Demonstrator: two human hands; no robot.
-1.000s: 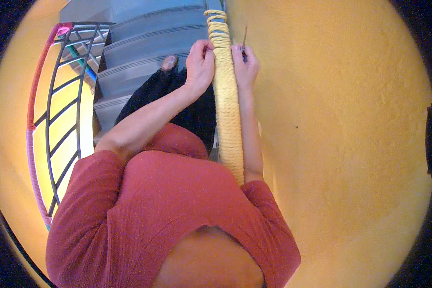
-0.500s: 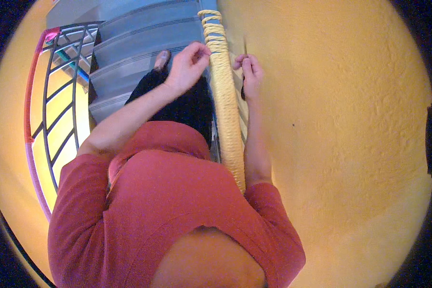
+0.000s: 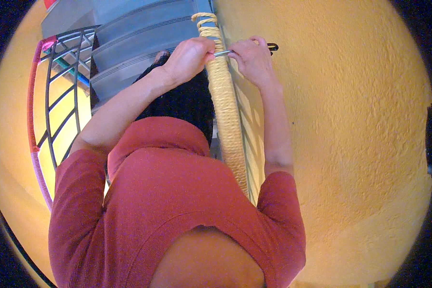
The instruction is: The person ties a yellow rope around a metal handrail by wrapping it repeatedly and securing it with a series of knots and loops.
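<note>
A pale yellow rope (image 3: 224,103) is wound round a long handrail, tight along most of it and in loose, spaced turns near the far end. My left hand (image 3: 189,57) is closed at the rail's left side, its fingertips pressed against the rope. From the right, my right hand (image 3: 252,57) grips what looks like scissors (image 3: 222,53). Their narrow metal part lies across the wrapped rail and reaches my left fingertips. A black looped handle sticks out beyond my right hand. My fingers hide the middle of the tool.
Grey stairs (image 3: 129,36) lie ahead beyond the rail, with one of my feet partly visible. A rough yellow wall (image 3: 350,144) stands close on the right. To the left is a dark metal railing (image 3: 48,96) with a red and purple wrapped rail (image 3: 31,105).
My right hand has come up and turned leftward, swinging the tool from upright beside the wall to lie across the rail. My left hand has moved slightly right, against the rope.
</note>
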